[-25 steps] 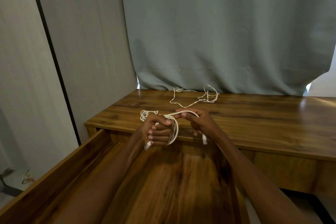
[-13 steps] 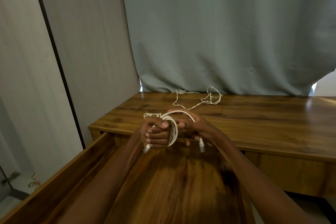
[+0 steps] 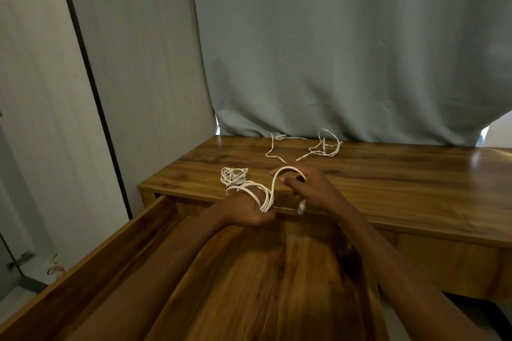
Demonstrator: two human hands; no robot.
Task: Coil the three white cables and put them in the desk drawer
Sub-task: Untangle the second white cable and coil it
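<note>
Left hand (image 3: 243,210) sits over the open drawer (image 3: 91,266), fingers curled round a bundle of soft, light white cable (image 3: 259,194) that looks springy enough to unwind unless pinched where the loops cross. At three o'clock of it the right hand (image 3: 310,188) pinches the arching tail, plug end dangling, though fingertip contact is partly hidden. Two more cables lie on the desk (image 3: 388,174): a small coil (image 3: 232,174) at eleven o'clock, a loose cable (image 3: 324,145) at one.

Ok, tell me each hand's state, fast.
Left hand: grips the coiled white cable.
Right hand: holds that cable's free end, looped over its fingers.
</note>
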